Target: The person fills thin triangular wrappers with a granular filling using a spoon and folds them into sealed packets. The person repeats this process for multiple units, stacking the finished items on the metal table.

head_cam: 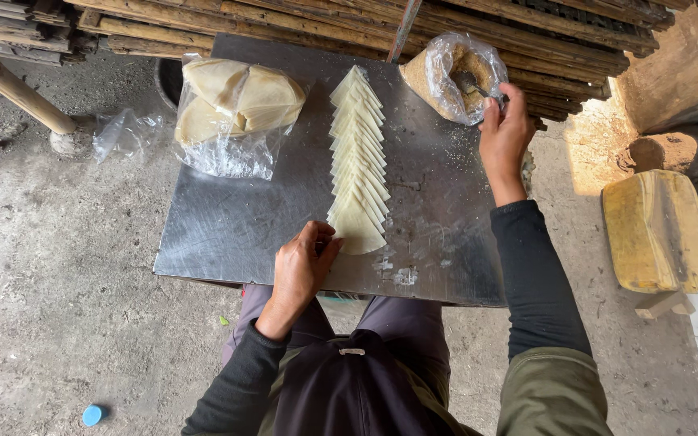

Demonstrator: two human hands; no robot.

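I am sitting at a metal table [228, 226] set on a rough concrete floor, working over a long row of pale triangular pastry wrappers [358, 161] that are overlapping one another down the middle of the sheet, running from the far edge toward me. My left hand [302, 265] is resting at the near end of that row, fingers curled loosely, the fingertips touching the left edge of the nearest wrapper without gripping it. My right hand [504, 133] is reaching to the far right corner, closed around the handle of a spoon [472, 85] whose bowl is dipping into a clear plastic bag of brownish crumbly filling [454, 73]. On the far left of the table, a second clear bag holding stacked pale wrapper sheets [232, 109] is lying well apart from both hands. An empty crumpled plastic bag [127, 133] is lying on the floor just left of the table, a yellow block [656, 230] is sitting to the right, and bamboo poles [325, 20] are stacked along the far side
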